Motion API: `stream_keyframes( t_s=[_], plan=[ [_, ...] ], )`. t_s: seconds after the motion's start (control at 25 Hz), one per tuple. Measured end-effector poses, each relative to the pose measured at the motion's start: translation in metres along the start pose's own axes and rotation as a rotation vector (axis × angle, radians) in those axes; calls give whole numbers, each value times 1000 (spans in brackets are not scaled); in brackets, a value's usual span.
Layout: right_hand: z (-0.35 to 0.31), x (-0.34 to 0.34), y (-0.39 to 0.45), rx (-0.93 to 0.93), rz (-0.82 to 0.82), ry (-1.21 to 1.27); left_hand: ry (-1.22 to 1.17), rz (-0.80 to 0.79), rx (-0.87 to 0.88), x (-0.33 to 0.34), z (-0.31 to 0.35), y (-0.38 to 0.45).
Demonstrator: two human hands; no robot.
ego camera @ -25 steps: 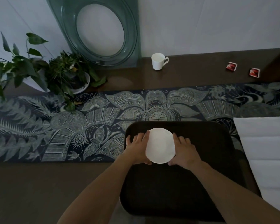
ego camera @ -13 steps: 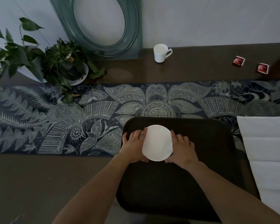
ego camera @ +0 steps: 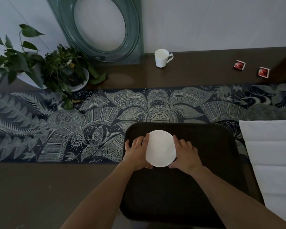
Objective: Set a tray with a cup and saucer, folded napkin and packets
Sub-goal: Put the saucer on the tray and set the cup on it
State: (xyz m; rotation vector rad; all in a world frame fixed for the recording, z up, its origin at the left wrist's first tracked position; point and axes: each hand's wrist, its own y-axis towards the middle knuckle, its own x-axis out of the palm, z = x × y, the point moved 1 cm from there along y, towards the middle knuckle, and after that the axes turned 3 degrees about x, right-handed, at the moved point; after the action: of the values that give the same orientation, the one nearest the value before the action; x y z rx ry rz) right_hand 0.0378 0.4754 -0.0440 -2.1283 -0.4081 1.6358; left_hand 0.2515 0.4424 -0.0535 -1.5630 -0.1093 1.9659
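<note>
A white saucer (ego camera: 160,148) lies on the far left part of a dark tray (ego camera: 196,171). My left hand (ego camera: 136,152) grips its left edge and my right hand (ego camera: 185,154) grips its right edge. A white cup (ego camera: 162,58) with its handle to the right stands at the back of the table. Two red packets lie at the back right, one (ego camera: 239,65) nearer the cup, the other (ego camera: 263,72) farther right. A white folded napkin (ego camera: 274,162) lies right of the tray.
A patterned dark runner (ego camera: 73,126) crosses the brown table under the tray's far edge. Two potted plants (ego camera: 63,68) stand at the back left. A glass ornament with a round hole (ego camera: 102,28) leans against the wall.
The view has tilted slightly, so everything sits a little lower in frame. Both hands stay on the saucer on the tray with almost no shift.
</note>
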Motion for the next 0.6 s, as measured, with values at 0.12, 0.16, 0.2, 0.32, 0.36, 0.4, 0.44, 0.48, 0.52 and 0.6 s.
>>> stream_keyframes(
  t_s=[0.12, 0.16, 0.2, 0.32, 0.36, 0.4, 0.44, 0.48, 0.52, 0.6],
  plan=[
    [1, 0, -1, -8, 9, 13, 9, -3, -13, -1, 3, -1],
    [2, -1, -1, -12, 11, 15, 11, -5, -16, -2, 4, -1],
    [3, -1, -2, -13, 11, 17, 12, -8, -19, -2, 6, -2],
    [7, -3, -2, -22, 8, 5, 18, -2, -28, -2, 11, -4],
    [8, -3, -3, -27, 3, -1, 20, -8, -32, -2, 12, -4],
    [8, -3, -2, -29, -4, -3, 21, -16, -37, -2, 12, -4],
    [8, -4, -2, -31, -11, -6, 22, -22, -42, -3, 12, -4],
    [9, -5, -2, -33, -20, -13, 25, -32, -46, -4, 12, -4],
    [11, -6, -2, -38, -36, -24, 27, -48, -46, -6, 13, -4],
    [17, -12, 4, -64, -98, -20, 10, -108, -31, -15, 11, 0]
  ],
)
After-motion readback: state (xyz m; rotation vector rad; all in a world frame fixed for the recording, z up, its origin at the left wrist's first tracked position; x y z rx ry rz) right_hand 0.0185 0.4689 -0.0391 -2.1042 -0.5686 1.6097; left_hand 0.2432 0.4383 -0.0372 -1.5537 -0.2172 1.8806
